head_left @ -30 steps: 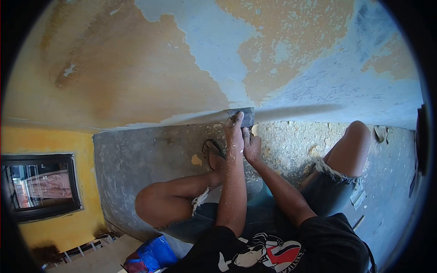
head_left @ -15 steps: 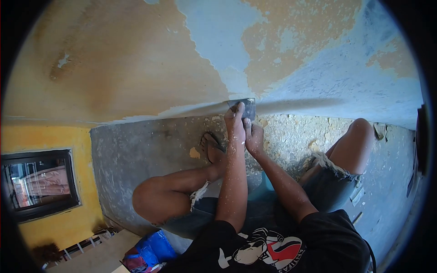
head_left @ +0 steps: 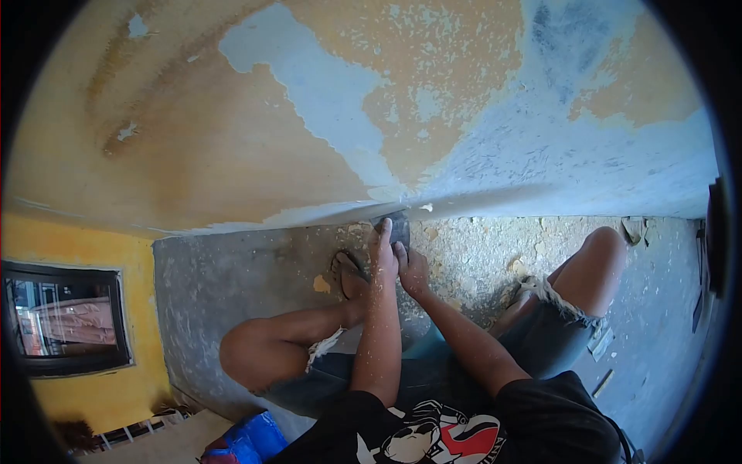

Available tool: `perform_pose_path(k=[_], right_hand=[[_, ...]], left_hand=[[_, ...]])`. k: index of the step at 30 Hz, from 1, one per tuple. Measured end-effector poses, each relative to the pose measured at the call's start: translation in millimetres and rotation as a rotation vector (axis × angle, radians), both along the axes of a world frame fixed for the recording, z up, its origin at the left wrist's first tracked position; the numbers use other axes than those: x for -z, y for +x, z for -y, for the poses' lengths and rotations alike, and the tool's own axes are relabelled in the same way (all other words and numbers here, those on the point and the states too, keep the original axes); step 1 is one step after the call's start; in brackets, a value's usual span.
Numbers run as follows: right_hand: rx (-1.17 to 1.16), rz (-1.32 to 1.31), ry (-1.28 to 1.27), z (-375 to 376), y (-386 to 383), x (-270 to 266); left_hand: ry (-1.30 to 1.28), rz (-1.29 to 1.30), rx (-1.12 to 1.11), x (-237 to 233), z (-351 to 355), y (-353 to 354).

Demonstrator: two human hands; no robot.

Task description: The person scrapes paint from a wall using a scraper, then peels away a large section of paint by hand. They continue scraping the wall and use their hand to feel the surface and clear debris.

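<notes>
Both of my hands are together at the foot of the wall, closed around a dark, flat-bladed scraper (head_left: pixel 400 230). My left hand (head_left: pixel 383 254) grips it with the thumb stretched up along the blade. Just to the right and a little lower, my right hand (head_left: pixel 413 272) is wrapped close to the handle, which the fingers hide. The blade's edge is up near the base of the peeling wall (head_left: pixel 332 100), where orange-tan paint gives way to pale blue-white patches. A small pale paint flake (head_left: pixel 427 207) shows just right of the blade.
Paint chips litter the grey floor (head_left: pixel 495 247) along the wall. My bent knees stand either side of my arms, a sandalled foot (head_left: pixel 348 274) at left. A yellow wall with a dark-framed window (head_left: pixel 66 313) is at left; a blue bag (head_left: pixel 251 439) lies lower left.
The scraper and both hands have moved down the wall toward its base. My view has shifted, showing more of the wall above. A flake now shows beside the blade.
</notes>
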State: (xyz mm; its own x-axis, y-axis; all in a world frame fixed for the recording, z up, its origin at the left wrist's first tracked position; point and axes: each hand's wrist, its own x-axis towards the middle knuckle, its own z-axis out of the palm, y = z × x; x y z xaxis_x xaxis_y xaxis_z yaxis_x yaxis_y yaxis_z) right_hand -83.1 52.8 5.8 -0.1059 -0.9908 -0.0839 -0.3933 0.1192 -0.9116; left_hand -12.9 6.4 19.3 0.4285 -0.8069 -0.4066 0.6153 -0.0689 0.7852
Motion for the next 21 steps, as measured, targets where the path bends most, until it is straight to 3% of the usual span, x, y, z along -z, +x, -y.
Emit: perform_pose_path(k=[4, 6, 11, 16, 18, 21], right_hand=[[0.013, 0.058, -0.115, 13.2, -9.5, -5.4], [-0.057, -0.027, 0.074, 21.7, -13.3, -12.8], [0.002, -0.015, 0.025, 18.9, -9.9, 5.1], [-0.011, -0.108, 0.086, 29.2, -14.8, 0.5], [0.022, 0.059, -0.043, 39.3, -11.2, -7.9], [-0.072, 0.081, 0.164, 47.3, -15.3, -43.1]], left_hand=[[-0.031, -0.031, 0.114, -10.5, 7.1, -4.7], [-0.09, -0.071, 0.131, -15.8, 14.9, -4.4], [-0.034, 0.018, 0.132, 2.8, 14.4, -7.4], [-0.005, 0.021, 0.018, -15.9, 21.5, -20.1], [-0.109, -0.015, 0.064, -40.1, 30.5, -15.6], [-0.188, 0.011, 0.099, -50.3, 30.2, -8.8]])
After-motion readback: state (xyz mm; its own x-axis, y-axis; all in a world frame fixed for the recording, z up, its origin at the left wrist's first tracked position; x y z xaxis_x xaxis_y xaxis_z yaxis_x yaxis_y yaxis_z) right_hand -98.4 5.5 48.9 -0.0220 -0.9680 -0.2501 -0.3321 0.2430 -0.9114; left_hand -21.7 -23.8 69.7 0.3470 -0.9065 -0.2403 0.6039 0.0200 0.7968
